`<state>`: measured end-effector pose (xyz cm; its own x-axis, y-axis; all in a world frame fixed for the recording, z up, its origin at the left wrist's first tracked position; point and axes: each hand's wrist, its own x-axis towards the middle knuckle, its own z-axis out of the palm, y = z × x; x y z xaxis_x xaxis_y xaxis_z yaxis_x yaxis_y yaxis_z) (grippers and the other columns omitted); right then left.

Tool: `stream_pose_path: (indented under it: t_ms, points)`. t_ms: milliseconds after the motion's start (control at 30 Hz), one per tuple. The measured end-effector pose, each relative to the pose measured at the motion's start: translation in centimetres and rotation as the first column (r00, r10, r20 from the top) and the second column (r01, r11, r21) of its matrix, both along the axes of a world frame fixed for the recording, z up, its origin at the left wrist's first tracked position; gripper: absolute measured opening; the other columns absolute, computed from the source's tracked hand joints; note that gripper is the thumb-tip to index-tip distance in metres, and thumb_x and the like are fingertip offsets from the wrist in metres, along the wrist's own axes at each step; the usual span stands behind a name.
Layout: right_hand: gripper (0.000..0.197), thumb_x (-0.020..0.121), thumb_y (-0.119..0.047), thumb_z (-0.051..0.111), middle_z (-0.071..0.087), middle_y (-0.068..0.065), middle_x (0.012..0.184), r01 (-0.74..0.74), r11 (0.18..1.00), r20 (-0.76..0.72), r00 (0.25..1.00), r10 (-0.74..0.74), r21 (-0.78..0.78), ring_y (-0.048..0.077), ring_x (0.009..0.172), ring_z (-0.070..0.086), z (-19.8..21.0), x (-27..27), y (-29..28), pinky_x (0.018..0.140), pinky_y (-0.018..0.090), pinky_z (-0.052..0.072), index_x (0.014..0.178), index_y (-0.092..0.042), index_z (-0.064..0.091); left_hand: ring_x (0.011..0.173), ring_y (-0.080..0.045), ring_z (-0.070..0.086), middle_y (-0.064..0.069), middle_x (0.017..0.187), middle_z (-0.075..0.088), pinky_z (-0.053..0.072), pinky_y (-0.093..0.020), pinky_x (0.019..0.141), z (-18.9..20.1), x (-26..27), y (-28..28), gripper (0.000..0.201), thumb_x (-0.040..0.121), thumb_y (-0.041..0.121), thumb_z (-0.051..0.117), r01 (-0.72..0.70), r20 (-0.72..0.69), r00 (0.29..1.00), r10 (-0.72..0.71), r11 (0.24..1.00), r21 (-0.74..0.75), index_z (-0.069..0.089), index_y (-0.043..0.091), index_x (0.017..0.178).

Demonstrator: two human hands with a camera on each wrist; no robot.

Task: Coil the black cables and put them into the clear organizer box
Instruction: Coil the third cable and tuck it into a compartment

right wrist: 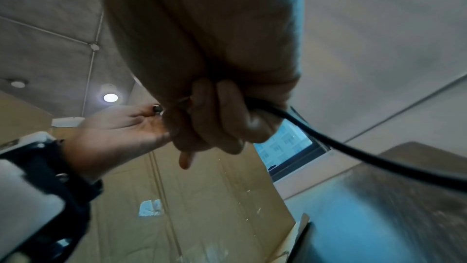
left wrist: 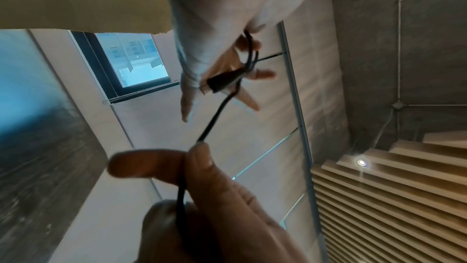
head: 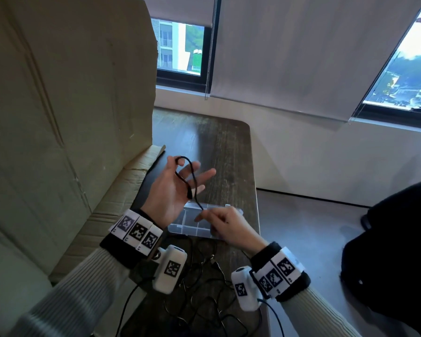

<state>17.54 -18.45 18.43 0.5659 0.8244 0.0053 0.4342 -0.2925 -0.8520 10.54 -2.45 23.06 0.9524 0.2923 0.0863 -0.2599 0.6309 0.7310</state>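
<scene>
My left hand point(head: 187, 173) is raised palm up with its fingers spread, and a black cable point(head: 192, 176) loops over the thumb. The cable's plug end point(left wrist: 222, 81) lies across the palm. The free length runs down to my right hand point(head: 206, 214), which pinches it between thumb and forefinger just above the clear organizer box point(head: 192, 229). The box sits open on the table, partly hidden by both hands. In the right wrist view the cable point(right wrist: 341, 147) trails out of the curled right-hand fingers point(right wrist: 222, 119). A tangle of more black cables point(head: 204, 295) lies near me.
A large cardboard box point(head: 58, 117) stands against the dark wooden table point(head: 216, 147) on the left. The table's right edge drops to grey floor, where a black chair or bag point(head: 387, 251) sits. Windows with blinds are behind.
</scene>
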Motion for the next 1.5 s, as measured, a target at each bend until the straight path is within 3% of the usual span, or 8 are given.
stream_pose_path:
  t_ms: [100,200,333,467,700,1033,1233,1500]
  points:
    - [0.03,0.098,-0.04,0.047,0.047,-0.003,0.052,-0.084,0.992,0.035,0.996,0.087,-0.091,0.019,0.048,0.042,-0.1,-0.8,0.2,0.05,0.03,0.035,0.1,-0.024,0.073,0.05,-0.009,0.046,0.01,0.067,0.046,0.056,-0.044,0.068,-0.3,0.2,-0.4,0.04,0.096,0.055,0.025,-0.107,-0.064,0.993,0.103,0.993,-0.053,0.046,0.027,0.077]
    - [0.024,0.097,-0.037,0.052,0.05,-0.006,0.054,-0.172,0.976,0.064,0.981,0.181,-0.13,0.01,0.048,0.043,0.9,-1.4,-0.1,0.051,0.029,0.037,0.087,-0.029,0.072,0.046,-0.006,0.025,0.009,0.067,0.041,0.025,-0.016,0.038,-0.3,0.3,-0.7,0.036,0.098,0.053,0.024,-0.204,-0.178,0.961,0.213,0.977,0.067,0.044,0.025,0.087]
    - [0.016,0.096,-0.024,0.056,0.068,0.001,0.078,-0.271,0.953,0.113,0.951,0.287,-0.138,0.007,0.063,0.056,3.5,-1.6,-1.3,0.062,0.024,0.046,0.099,-0.017,0.07,0.042,0.0,0.03,0.005,0.073,0.045,0.024,-0.012,0.037,-1.1,0.6,-0.1,0.028,0.104,0.028,0.027,-0.218,-0.097,0.937,0.335,0.78,0.586,0.052,0.019,0.095]
    - [0.013,0.095,-0.013,0.057,0.065,0.003,0.076,-0.208,0.975,0.045,0.978,0.206,0.072,0.01,0.064,0.054,6.6,-1.4,-2.5,0.063,0.026,0.047,0.097,-0.016,0.069,0.067,-0.009,0.058,0.003,0.078,0.063,0.046,-0.029,0.064,-1.8,0.0,0.2,0.048,0.099,0.049,0.021,0.009,-0.035,0.963,0.268,0.097,0.995,0.062,0.025,0.089]
    - [0.015,0.096,-0.004,0.053,0.056,-0.017,0.048,0.15,0.941,-0.095,0.987,-0.127,0.303,0.0,0.04,0.046,6.7,0.0,-2.4,0.045,0.009,0.037,0.099,0.001,0.067,0.059,-0.001,0.05,0.003,0.067,0.06,0.041,-0.023,0.058,-0.3,-0.5,-0.9,0.044,0.087,0.055,0.052,0.115,-0.114,0.993,-0.025,0.034,0.993,0.069,0.014,0.088]
    - [0.011,0.088,-0.016,0.066,0.054,-0.001,0.053,0.383,0.845,-0.315,0.909,-0.273,0.372,0.006,0.038,0.037,4.2,1.5,-2.9,0.037,0.014,0.03,0.078,-0.012,0.064,0.061,-0.014,0.063,-0.008,0.091,0.075,0.046,-0.022,0.049,-0.4,-0.4,-0.6,0.047,0.097,0.036,0.037,0.064,-0.177,0.983,0.056,0.792,0.607,0.065,0.0,0.107]
    - [0.009,0.089,-0.01,0.065,0.057,0.007,0.059,0.332,0.869,-0.347,0.916,-0.204,0.367,0.004,0.038,0.042,3.0,0.6,-2.4,0.036,0.015,0.033,0.084,-0.003,0.065,0.11,-0.029,0.065,-0.015,0.117,0.068,0.049,-0.044,0.095,-0.6,0.1,-1.0,0.05,0.101,0.036,0.027,0.013,-0.154,0.987,0.038,0.949,0.314,0.057,0.001,0.119]
    - [0.035,0.098,-0.04,0.047,0.061,0.001,0.056,-0.027,1.0,-0.186,0.982,0.029,0.013,0.016,0.051,0.054,0.4,-1.6,-1.0,0.053,0.022,0.044,0.074,-0.026,0.069,0.043,-0.003,0.032,0.008,0.058,0.037,0.034,-0.016,0.038,-0.4,1.3,-1.4,0.037,0.1,0.04,0.035,-0.207,-0.174,0.958,0.23,0.968,0.141,0.058,0.015,0.085]
